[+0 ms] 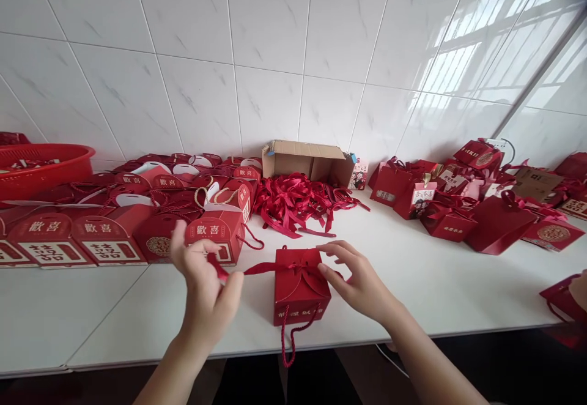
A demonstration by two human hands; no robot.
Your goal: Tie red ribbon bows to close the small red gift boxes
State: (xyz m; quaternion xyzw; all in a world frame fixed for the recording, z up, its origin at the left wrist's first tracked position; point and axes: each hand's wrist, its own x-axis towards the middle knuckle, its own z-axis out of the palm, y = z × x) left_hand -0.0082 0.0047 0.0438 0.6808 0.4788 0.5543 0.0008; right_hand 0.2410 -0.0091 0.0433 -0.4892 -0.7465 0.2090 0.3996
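Observation:
A small dark red gift box (298,295) with gold lettering stands near the table's front edge. A red ribbon (266,267) is crossed or knotted over its top, and a twisted cord handle (293,336) hangs down its front. My left hand (204,286) is raised left of the box, thumb and fingers apart, with the ribbon's left end running between them; no firm grip on it shows. My right hand (358,279) is at the box's right upper edge, fingers apart, thumb beside the ribbon. The ribbon's right end is mostly hidden behind this hand.
Rows of red boxes (50,240) stand at the left, near a red plastic basket (68,160). A heap of red ribbons (298,203) spills from an open cardboard box (312,148) against the wall. Several ribboned gift boxes (499,221) cluster at the right. Another person's hand (578,292) touches a box there.

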